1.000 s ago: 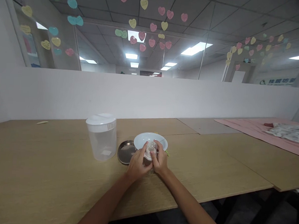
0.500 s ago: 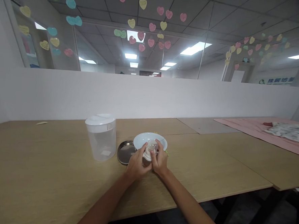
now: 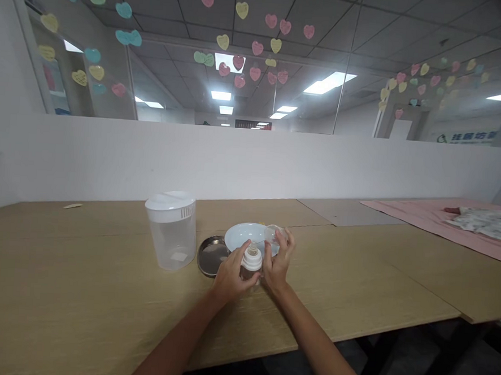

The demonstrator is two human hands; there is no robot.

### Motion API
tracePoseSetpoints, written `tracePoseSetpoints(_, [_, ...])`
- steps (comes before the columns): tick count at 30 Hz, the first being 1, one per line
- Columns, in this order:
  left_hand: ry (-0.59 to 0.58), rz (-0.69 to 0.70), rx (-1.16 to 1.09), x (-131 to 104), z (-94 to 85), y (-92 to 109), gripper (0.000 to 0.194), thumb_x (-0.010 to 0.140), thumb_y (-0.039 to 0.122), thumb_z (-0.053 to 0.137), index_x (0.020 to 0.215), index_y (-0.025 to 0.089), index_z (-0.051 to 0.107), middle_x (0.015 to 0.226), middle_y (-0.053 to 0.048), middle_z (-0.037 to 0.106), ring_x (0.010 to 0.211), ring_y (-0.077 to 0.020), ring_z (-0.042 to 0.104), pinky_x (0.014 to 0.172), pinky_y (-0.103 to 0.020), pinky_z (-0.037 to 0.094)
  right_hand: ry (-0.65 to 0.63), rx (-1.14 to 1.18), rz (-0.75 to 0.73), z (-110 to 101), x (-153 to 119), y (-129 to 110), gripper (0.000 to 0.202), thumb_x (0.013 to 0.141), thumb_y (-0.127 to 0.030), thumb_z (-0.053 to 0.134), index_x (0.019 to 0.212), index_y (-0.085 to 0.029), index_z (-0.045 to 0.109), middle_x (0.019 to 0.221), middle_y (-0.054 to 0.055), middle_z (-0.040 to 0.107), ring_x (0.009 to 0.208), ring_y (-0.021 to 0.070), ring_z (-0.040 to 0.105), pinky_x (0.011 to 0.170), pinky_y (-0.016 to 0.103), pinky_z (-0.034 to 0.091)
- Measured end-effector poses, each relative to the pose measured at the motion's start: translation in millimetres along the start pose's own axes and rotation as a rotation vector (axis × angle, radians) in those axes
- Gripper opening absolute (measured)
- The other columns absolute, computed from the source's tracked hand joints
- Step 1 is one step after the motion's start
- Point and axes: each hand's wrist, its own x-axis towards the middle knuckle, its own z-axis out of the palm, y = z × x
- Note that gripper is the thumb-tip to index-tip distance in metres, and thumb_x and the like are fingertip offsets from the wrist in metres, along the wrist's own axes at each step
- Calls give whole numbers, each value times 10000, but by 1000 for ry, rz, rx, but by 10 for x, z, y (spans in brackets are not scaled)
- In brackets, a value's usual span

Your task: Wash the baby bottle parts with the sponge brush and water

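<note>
My left hand [image 3: 231, 272] is wrapped round a baby bottle [image 3: 252, 260] with a white collar and a clear teat on top. The bottle stands upright, and its lower part is partly hidden by my fingers. In my right hand [image 3: 278, 263] is a clear bottle cap [image 3: 273, 233], pinched between thumb and fingers, apart from the bottle and to its upper right. Just behind both hands lies a white bowl [image 3: 241, 232]. A round metal tray [image 3: 209, 256] sits beside the bowl, left of my left hand.
A tall translucent bucket with a white lid [image 3: 172, 233] stands left of the metal tray on the wooden table [image 3: 100, 291]. Far right, a pink cloth [image 3: 406, 208] carries a patterned garment [image 3: 486, 222]. The white wall [image 3: 235, 158] bounds the table's back.
The clear cap has come off the bottle's top, and my right hand has carried it up and to the right. My left hand still grips the bottle in nearly the same place.
</note>
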Motion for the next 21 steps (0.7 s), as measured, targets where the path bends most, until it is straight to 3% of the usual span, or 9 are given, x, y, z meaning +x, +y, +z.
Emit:
tracePoseSetpoints(6, [-15, -9, -3, 3, -14, 16, 734, 732, 305, 622, 1376, 175, 293, 1288, -133, 504, 1165, -263, 500, 959, -401, 441, -173, 101, 240, 32, -1, 23, 368, 868, -278, 414, 1231, -224, 441, 1290, 112, 337, 976, 177, 515, 886, 396, 442])
tracePoseSetpoints(15, [-6, 3, 0, -1, -7, -3, 728, 733, 310, 624, 1374, 180, 303, 1271, -130, 517, 1159, -264, 505, 954, -395, 442, -267, 150, 283, 41, -1, 62, 424, 631, -80, 338, 999, -206, 508, 1065, 56, 461, 877, 173, 478, 795, 331, 419])
tracePoseSetpoints(21, [-10, 1, -3, -4, 8, -27, 729, 731, 310, 624, 1373, 178, 305, 1270, -130, 518, 1166, -265, 498, 969, -405, 431, -312, 143, 282, 27, 8, 56, 424, 608, -75, 326, 969, -216, 500, 1038, 38, 456, 846, 163, 475, 775, 299, 402])
